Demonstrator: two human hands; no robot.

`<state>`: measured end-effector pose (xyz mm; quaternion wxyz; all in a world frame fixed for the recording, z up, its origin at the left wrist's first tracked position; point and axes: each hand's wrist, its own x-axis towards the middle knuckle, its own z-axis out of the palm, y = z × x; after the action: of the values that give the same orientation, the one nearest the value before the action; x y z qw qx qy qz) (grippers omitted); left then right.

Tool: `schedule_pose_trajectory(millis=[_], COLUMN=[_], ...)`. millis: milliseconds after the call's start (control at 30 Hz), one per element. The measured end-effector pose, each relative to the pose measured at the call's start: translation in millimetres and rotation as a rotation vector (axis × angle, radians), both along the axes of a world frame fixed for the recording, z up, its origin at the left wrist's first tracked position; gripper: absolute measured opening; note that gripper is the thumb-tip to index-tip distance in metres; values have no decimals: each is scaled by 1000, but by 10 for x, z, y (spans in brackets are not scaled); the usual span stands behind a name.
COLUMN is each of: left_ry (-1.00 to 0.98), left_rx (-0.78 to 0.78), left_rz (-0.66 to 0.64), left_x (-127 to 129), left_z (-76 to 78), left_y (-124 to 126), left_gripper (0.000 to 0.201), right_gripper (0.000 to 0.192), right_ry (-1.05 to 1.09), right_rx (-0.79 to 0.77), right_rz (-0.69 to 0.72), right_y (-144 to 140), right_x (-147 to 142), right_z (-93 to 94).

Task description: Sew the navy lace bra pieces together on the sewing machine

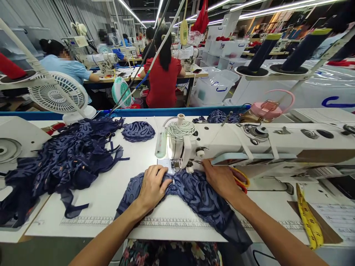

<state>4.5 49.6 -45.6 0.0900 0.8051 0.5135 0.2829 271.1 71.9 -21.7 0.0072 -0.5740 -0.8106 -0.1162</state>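
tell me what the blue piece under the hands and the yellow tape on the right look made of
Blue piece: seemingly lace over sheer mesh, matte, with raised swirl patterns and a see-through dark edge. Both the left hand and the right hand press it flat. Yellow tape: probably flexible vinyl or coated cloth, slightly glossy, printed marks, lying limp.

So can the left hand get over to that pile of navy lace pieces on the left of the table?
Probably yes. The left hand rests on the lace piece, and only bare table lies between it and the pile.

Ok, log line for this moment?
left hand: flat on navy lace fabric piece | right hand: on same piece, beside white sewing machine
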Motion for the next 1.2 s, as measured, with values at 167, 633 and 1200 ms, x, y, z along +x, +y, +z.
schedule_pose_trajectory(millis=[167, 633, 1200], left_ry=[-76, -83, -85], left_rx=[-6, -11, -49], left_rz=[4, 6, -71], left_x=[-17, -6, 15], left_z=[-36, -50, 29], left_y=[-6, -6, -35], left_gripper=[25, 25, 9], right_gripper=[20, 35, 29], right_ry=[208, 163, 345], right_rx=[-125, -284, -147], right_rz=[59, 171, 258], right_y=[-257, -243, -166], right_x=[-176, -629, -574], right_z=[171, 146, 96])
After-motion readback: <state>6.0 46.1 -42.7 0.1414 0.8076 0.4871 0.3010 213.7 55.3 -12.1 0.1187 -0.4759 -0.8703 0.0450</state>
